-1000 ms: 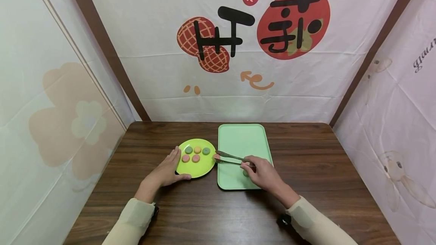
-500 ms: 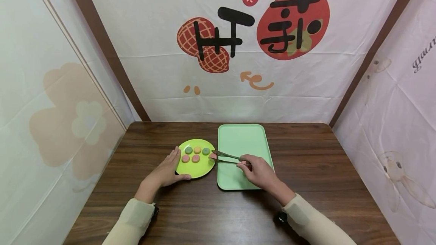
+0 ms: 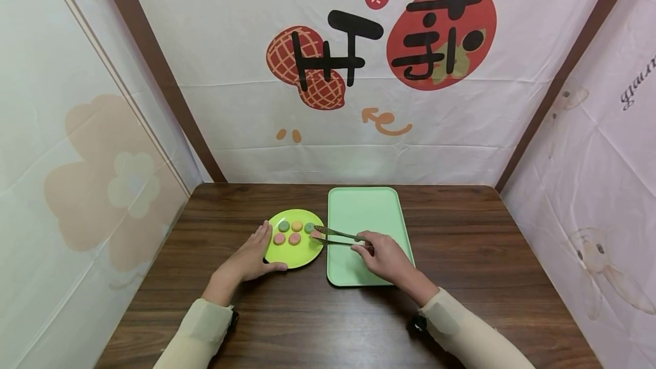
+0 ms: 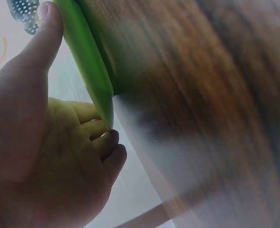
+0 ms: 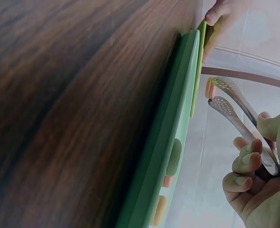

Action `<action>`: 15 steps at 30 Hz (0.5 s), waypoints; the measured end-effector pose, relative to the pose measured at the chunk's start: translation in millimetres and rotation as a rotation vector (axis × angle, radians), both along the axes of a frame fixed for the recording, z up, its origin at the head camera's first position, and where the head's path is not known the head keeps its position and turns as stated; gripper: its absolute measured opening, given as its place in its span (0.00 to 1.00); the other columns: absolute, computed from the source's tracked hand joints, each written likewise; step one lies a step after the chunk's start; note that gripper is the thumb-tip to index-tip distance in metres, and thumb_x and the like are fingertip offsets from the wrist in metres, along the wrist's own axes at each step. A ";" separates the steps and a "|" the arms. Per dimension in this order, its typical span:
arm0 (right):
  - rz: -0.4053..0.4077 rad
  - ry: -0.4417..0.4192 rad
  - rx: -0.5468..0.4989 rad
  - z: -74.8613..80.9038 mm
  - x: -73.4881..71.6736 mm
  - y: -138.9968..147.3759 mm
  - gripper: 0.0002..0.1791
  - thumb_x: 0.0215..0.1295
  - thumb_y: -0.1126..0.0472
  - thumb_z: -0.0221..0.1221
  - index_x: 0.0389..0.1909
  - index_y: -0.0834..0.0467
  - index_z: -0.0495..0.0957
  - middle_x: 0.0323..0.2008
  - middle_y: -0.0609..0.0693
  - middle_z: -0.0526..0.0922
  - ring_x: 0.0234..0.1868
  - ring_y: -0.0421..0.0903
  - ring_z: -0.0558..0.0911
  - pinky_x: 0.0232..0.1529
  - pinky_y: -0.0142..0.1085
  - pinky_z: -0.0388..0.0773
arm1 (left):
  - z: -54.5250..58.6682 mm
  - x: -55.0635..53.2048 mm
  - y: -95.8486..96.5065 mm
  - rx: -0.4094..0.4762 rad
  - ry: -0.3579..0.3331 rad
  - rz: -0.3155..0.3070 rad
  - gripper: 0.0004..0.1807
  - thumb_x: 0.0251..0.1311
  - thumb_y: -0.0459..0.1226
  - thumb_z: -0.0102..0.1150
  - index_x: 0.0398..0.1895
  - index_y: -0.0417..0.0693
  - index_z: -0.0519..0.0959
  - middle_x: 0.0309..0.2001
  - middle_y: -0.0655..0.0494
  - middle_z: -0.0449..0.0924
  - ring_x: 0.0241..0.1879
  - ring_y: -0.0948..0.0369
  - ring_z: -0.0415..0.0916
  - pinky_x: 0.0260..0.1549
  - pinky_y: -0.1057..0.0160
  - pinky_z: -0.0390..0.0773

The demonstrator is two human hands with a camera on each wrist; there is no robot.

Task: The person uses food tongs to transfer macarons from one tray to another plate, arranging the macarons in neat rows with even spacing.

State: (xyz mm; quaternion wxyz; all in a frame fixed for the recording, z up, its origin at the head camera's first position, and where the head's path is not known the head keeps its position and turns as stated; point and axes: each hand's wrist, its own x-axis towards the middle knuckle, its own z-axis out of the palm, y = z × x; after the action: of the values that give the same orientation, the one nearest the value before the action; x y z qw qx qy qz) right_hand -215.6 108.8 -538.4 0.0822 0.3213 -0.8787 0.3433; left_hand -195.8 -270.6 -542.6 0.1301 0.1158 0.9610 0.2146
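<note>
My left hand (image 3: 249,256) rests at the left rim of a yellow-green plate (image 3: 297,256), fingers extended along the edge and thumb spread toward the front. Several macarons lie on the plate: pink ones (image 3: 294,238), a yellow one (image 3: 297,225) and green ones (image 3: 284,226). My right hand (image 3: 386,258) grips metal tongs (image 5: 235,124) with perforated tips. Between those tips is a pink macaron (image 3: 316,234), over the plate's right side. In the right wrist view this macaron (image 5: 209,88) is raised off the plate.
A pale green rectangular tray (image 3: 364,209) lies right of the plate, partly under my right hand. The right wrist view shows a green macaron (image 5: 174,156), a pink one and a yellow one (image 5: 159,210) on it. Printed cloth walls surround the wooden table (image 3: 461,232).
My right hand and the tongs have shifted left, carrying the pink macaron from the gap between tray and plate to over the plate's right side. My left hand has stayed put.
</note>
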 end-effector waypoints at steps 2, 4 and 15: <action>-0.004 -0.004 0.010 -0.1 -0.4 -0.8 0.16 0.77 0.55 0.67 0.54 0.63 0.87 0.35 0.46 0.89 0.28 0.33 0.81 0.32 0.36 0.83 | 0.3 0.0 0.0 -0.001 -0.003 0.003 0.70 0.63 0.67 0.68 0.85 0.28 0.40 0.86 0.31 0.34 0.85 0.37 0.36 0.81 0.36 0.50; -0.006 -0.010 0.020 0.0 -0.7 -1.6 0.16 0.78 0.55 0.66 0.54 0.63 0.87 0.35 0.46 0.89 0.27 0.32 0.79 0.31 0.35 0.81 | 0.4 -0.3 0.1 -0.003 -0.007 0.007 0.70 0.64 0.67 0.68 0.85 0.29 0.40 0.86 0.32 0.33 0.85 0.37 0.36 0.81 0.36 0.50; 0.000 -0.005 0.039 0.5 -4.6 -7.0 0.17 0.77 0.54 0.67 0.53 0.64 0.86 0.28 0.44 0.84 0.19 0.32 0.70 0.22 0.31 0.71 | 1.2 -0.4 0.8 -0.006 -0.007 0.005 0.70 0.64 0.67 0.68 0.85 0.28 0.40 0.86 0.32 0.34 0.85 0.36 0.37 0.81 0.36 0.50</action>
State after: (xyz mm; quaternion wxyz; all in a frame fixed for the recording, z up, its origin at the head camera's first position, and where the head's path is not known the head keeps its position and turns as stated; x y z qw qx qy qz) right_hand -220.1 101.9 -538.0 0.0736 0.3222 -0.8855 0.3267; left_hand -196.2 -269.8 -541.4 0.1331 0.1124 0.9615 0.2126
